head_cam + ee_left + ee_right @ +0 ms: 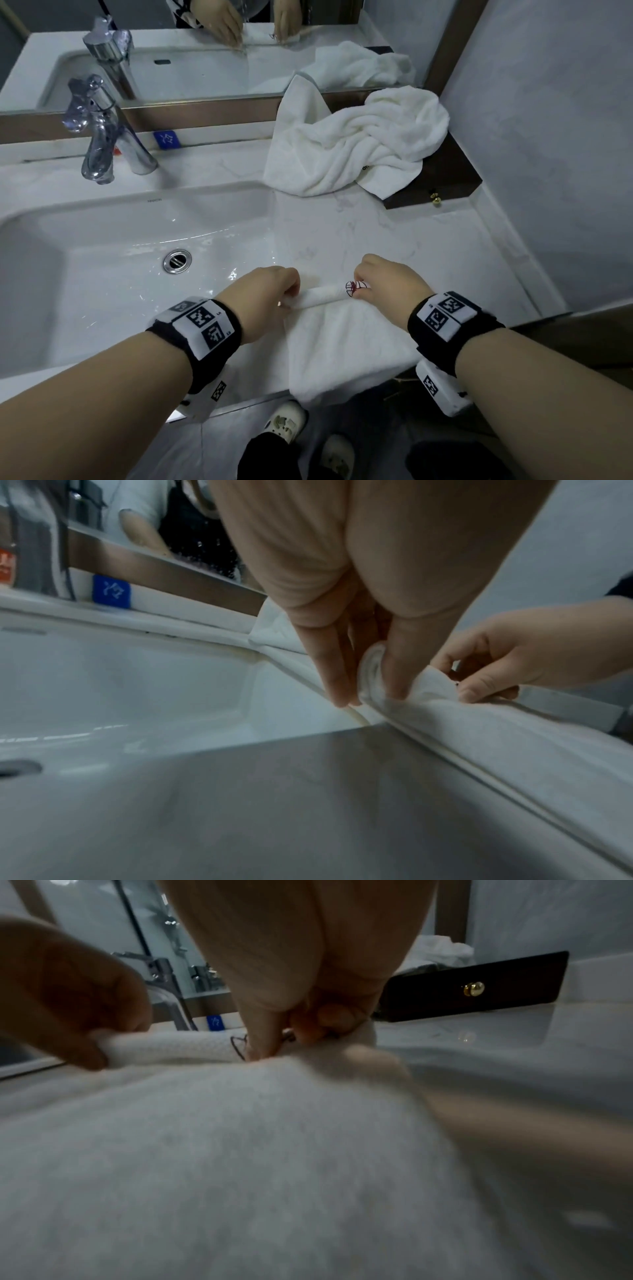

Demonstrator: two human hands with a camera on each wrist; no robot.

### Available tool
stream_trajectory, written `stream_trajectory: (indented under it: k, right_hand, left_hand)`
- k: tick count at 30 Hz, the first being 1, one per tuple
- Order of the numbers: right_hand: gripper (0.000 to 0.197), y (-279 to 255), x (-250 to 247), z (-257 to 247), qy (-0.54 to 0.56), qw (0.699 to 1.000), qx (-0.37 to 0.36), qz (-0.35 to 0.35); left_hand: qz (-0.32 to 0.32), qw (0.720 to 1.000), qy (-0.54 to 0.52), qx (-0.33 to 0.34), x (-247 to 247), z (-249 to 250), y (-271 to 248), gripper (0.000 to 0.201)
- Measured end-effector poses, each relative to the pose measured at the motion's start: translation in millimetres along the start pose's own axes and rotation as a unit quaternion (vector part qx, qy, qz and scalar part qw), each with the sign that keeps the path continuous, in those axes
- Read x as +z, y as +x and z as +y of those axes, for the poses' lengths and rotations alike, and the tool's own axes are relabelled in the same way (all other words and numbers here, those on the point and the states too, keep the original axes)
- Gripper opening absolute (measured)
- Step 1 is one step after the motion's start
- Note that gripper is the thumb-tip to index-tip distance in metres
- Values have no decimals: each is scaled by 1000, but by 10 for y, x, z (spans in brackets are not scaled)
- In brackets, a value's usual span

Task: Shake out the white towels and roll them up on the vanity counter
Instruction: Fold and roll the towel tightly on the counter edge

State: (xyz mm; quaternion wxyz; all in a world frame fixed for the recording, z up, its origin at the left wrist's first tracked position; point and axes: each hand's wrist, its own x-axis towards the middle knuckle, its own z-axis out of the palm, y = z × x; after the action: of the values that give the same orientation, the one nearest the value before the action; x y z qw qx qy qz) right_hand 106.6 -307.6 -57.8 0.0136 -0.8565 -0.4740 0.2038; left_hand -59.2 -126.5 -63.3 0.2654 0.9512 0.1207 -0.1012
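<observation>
White marble-look vanity surface [394, 236], basin [102, 274] on the left.

Left hand [270, 294]: fingers curled, pinching the left end of the roll; spiral of layers shows between thumb and fingers in the left wrist view. Right hand [387, 284]: fingers curled, pinching the right end beside the dark red embroidered mark [352, 288].

Small white terry towel [346, 346] lies flat at the front edge of the surface, near hem draped over the lip; only its far edge is rolled, a thin tight tube [323, 297].

Crumpled larger white towel [359, 144] sits at the back right, partly on the dark wooden box with brass knob [445, 181]; not yet shaken out.

Risks, my read:
- uneven pull between ends → roll cones or telescopes
- overhanging hem drags → towel slides off the front edge
- left end is close to the basin rim → could tip in, maybe get wet
</observation>
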Motion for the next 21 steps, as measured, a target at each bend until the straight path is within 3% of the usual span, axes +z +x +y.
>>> stream_trajectory:
  k: [7,12,16,21]
  right_hand:
    - [17,-100,60,-5,1,999,-1,40]
    - [19,-122,46,39,20,999,-3,44]
    - [24,-123,62,34,22,999,1,44]
    - [24,-215,78,38,58,997,15,38]
  left_hand:
    - [-47,994,82,47,24,130,27,25]
    - [-66,994,46,73,5,83,-6,23]
    - [-69,995,-54,38,-10,75,-38,12]
    - [-54,996,-67,-14,-16,96,-25,18]
